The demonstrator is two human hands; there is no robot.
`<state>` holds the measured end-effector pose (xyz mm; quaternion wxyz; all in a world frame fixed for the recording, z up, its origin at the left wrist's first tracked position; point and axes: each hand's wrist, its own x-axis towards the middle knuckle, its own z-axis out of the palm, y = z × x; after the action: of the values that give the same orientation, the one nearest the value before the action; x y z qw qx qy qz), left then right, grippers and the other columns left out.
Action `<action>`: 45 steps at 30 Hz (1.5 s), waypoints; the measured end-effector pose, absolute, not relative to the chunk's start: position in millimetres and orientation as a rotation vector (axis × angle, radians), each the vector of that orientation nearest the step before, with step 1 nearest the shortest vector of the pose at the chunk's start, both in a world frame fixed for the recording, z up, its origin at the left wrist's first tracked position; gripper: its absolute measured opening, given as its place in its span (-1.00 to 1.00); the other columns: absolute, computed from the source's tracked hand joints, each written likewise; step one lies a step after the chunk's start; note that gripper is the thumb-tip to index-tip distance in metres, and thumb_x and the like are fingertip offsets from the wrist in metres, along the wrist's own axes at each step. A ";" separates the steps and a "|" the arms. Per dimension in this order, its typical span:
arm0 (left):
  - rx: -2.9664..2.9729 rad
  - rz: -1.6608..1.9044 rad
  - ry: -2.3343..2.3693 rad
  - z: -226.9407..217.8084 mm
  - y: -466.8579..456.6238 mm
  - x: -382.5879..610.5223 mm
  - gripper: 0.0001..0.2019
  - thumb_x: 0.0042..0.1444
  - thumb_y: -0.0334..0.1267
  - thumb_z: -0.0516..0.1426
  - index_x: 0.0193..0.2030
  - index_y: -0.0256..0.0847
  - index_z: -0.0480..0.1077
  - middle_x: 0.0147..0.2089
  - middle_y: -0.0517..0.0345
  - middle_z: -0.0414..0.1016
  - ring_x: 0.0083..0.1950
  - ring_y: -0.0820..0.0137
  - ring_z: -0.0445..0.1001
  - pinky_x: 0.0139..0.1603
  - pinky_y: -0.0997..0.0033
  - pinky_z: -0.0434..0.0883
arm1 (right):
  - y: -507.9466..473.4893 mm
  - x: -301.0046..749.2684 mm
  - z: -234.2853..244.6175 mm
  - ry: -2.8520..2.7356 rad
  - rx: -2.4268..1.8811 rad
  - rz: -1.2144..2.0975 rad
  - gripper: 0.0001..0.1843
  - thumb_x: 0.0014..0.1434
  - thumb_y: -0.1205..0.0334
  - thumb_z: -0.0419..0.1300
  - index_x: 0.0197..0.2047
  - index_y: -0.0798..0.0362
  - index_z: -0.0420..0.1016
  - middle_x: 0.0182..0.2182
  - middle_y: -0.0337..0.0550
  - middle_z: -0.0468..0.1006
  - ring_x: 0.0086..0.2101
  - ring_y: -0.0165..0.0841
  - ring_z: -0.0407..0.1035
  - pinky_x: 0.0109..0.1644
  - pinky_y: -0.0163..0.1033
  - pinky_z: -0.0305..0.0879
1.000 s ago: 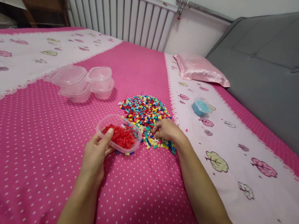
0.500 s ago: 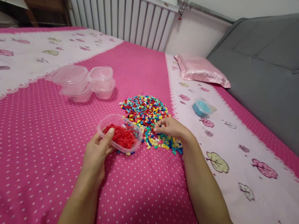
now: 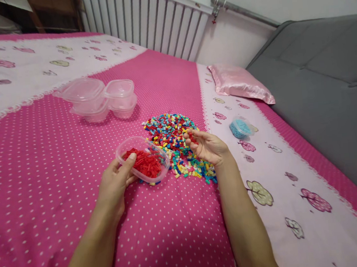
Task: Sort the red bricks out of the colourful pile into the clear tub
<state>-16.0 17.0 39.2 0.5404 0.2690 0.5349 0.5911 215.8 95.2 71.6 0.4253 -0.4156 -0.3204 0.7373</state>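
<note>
My left hand [image 3: 116,181] grips a clear plastic container [image 3: 166,168] by its left side, thumb over the rim. Small red toy bricks [image 3: 146,164] fill much of it. To its right, my right hand [image 3: 211,148] is turned partly palm up with curled fingers, and a few red bricks [image 3: 192,138] show in them. Below and behind that hand spreads a pile of mixed small toy bricks [image 3: 170,130] in red, yellow, blue, green and white. The hand covers part of the pile's right side.
Stacked clear containers [image 3: 88,94] stand at the back left on the pink dotted bedspread [image 3: 57,163]. A small tub of light blue bricks [image 3: 241,127] sits at the right. Beyond are a pink pillow [image 3: 240,82], a grey headboard [image 3: 325,75] and a white radiator [image 3: 150,19].
My right hand has lifted off the pile and rolled palm upward, with red bricks now visible in its fingers. My left hand and the container have hardly moved.
</note>
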 end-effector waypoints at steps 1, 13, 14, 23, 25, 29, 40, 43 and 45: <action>0.640 1.404 1.272 39.5 17.1 -15.9 -0.69 0.03 -0.17 0.27 -0.10 -0.26 0.49 -0.21 -0.01 0.63 -0.29 0.38 0.61 -0.32 0.57 0.50 | 95.0 215.9 71.6 -0.848 -1.072 1.815 -0.73 0.33 0.29 -0.11 -0.25 0.08 0.40 -0.30 -0.17 0.52 -0.36 -0.55 0.42 -0.39 -0.55 0.30; 0.621 1.401 1.284 41.7 15.7 -14.3 -0.70 0.04 -0.19 0.26 -0.10 -0.27 0.48 -0.22 -0.02 0.63 -0.30 0.38 0.61 -0.31 0.56 0.50 | 96.1 217.9 53.3 -1.536 -1.558 1.204 -0.74 0.00 0.10 0.28 -0.28 0.10 0.55 -0.58 -0.34 0.39 -0.57 -0.53 0.18 -0.48 -0.41 0.11; 0.616 1.399 1.287 42.0 15.8 -14.2 -0.70 0.04 -0.19 0.26 -0.10 -0.27 0.48 -0.22 -0.01 0.63 -0.30 0.39 0.61 -0.32 0.57 0.50 | 96.2 217.7 50.6 -1.660 -1.640 1.092 -0.77 -0.05 0.15 0.31 -0.33 0.11 0.58 -0.61 -0.36 0.38 -0.57 -0.53 0.17 -0.47 -0.40 0.09; 0.612 1.401 1.291 43.0 16.1 -14.5 -0.72 0.04 -0.23 0.26 -0.11 -0.28 0.48 -0.22 -0.01 0.63 -0.32 0.40 0.61 -0.36 0.60 0.49 | 91.4 209.1 48.1 -2.196 -2.023 0.850 -0.81 -0.17 0.31 0.35 -0.37 0.02 0.66 -0.56 -0.31 0.55 -0.52 -0.48 0.35 -0.46 -0.40 0.12; 0.605 1.403 1.297 43.7 16.2 -14.1 -0.73 0.05 -0.24 0.25 -0.11 -0.29 0.48 -0.22 -0.02 0.63 -0.32 0.40 0.61 -0.36 0.60 0.49 | 90.4 209.1 50.1 -2.251 -1.989 0.851 -0.75 -0.20 0.25 0.39 -0.33 0.00 0.66 -0.52 -0.32 0.57 -0.50 -0.48 0.36 -0.47 -0.40 0.11; 0.601 1.403 1.311 44.7 16.5 -13.6 -0.72 0.05 -0.25 0.25 -0.10 -0.29 0.49 -0.21 -0.03 0.63 -0.33 0.40 0.61 -0.38 0.60 0.48 | 88.5 207.7 53.5 -2.303 -2.025 0.792 -0.73 -0.24 0.23 0.42 -0.35 -0.01 0.66 -0.49 -0.30 0.58 -0.47 -0.46 0.38 -0.48 -0.39 0.08; 0.609 1.399 1.308 43.6 16.0 -14.4 -0.71 0.06 -0.24 0.24 -0.08 -0.30 0.49 -0.21 -0.03 0.63 -0.33 0.41 0.61 -0.36 0.60 0.49 | 83.7 203.8 63.2 -2.287 -2.099 0.709 -0.92 -0.06 0.34 0.27 -0.45 0.03 0.62 -0.45 -0.21 0.62 -0.40 -0.40 0.45 -0.41 -0.39 0.17; 0.624 1.400 1.297 42.4 15.8 -15.2 -0.70 0.05 -0.22 0.25 -0.08 -0.29 0.49 -0.19 -0.03 0.63 -0.30 0.40 0.61 -0.35 0.60 0.49 | 84.9 206.5 62.5 -2.311 -2.095 0.710 -0.88 -0.07 0.36 0.27 -0.43 0.02 0.63 -0.45 -0.22 0.63 -0.40 -0.40 0.45 -0.41 -0.38 0.18; 0.635 1.400 1.287 41.6 15.8 -15.5 -0.69 0.04 -0.19 0.26 -0.08 -0.28 0.49 -0.18 -0.04 0.63 -0.28 0.38 0.61 -0.34 0.59 0.49 | 85.8 207.8 61.5 -2.323 -2.083 0.741 -0.87 -0.09 0.35 0.28 -0.41 0.01 0.65 -0.45 -0.24 0.63 -0.41 -0.40 0.45 -0.41 -0.39 0.18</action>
<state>-15.5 15.8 41.6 0.5382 0.2671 0.5412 0.5883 207.8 85.8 61.5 -0.0326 -0.6490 -0.7241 0.2309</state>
